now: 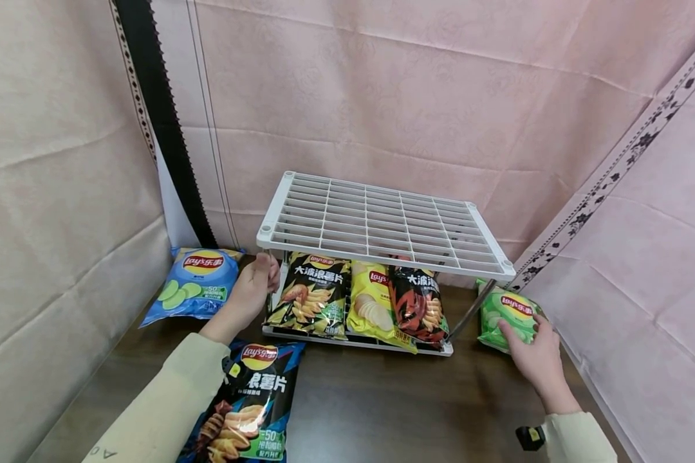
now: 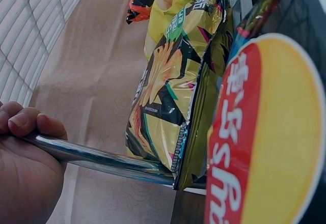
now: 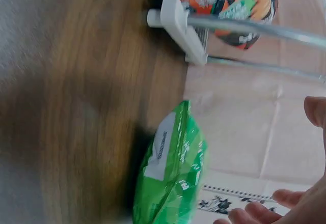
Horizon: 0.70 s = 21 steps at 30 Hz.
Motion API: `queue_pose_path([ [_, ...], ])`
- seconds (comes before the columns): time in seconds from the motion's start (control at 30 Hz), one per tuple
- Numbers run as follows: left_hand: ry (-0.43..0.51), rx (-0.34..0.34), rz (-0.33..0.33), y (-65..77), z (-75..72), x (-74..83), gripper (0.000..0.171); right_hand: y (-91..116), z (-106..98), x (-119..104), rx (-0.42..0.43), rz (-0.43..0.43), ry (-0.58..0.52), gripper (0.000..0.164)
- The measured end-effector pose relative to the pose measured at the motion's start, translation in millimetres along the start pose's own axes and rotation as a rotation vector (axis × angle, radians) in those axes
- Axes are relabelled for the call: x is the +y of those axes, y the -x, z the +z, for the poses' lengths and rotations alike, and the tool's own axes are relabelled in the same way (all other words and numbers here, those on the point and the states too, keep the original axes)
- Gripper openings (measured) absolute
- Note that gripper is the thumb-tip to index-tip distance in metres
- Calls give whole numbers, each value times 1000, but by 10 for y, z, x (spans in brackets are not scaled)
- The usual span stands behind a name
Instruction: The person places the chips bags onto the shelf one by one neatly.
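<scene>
A two-tier white rack [image 1: 376,253] stands near the back curtain. My left hand [image 1: 249,292] grips its front left metal post [image 2: 102,155], fingers curled round it just below the top shelf. On the lower shelf, a black-and-gold chip bag [image 1: 313,296], a yellow chip bag [image 1: 373,312] and a black-and-red chip bag [image 1: 419,302] lean side by side. To the right of the rack, a green chip bag [image 1: 512,308] lies on the table. My right hand [image 1: 537,357] reaches over it with thumb and fingers spread; the right wrist view shows a gap between them.
A blue chip bag [image 1: 199,286] lies left of the rack against the side curtain. In front, a large black-and-blue chip bag [image 1: 260,402] lies partly under my left sleeve. Pink curtains [image 1: 394,96] enclose the back and sides of the brown table [image 1: 370,405].
</scene>
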<state>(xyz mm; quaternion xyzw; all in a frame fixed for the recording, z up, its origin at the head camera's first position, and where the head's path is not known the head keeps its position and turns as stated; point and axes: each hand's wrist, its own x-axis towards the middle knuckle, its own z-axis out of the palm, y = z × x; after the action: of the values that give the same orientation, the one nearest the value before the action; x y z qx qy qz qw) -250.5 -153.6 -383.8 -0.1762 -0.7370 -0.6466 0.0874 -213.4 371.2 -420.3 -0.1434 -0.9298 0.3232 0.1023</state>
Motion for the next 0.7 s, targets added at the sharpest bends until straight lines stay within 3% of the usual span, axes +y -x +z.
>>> queue_pose_path([
  [0.33, 8, 3, -17, 8, -4, 14, 57, -372, 36, 91, 48, 46, 84, 100],
  [0.7, 10, 0, -8, 3, 4, 7, 55, -638, 82, 204, -26, 147, 178, 108],
])
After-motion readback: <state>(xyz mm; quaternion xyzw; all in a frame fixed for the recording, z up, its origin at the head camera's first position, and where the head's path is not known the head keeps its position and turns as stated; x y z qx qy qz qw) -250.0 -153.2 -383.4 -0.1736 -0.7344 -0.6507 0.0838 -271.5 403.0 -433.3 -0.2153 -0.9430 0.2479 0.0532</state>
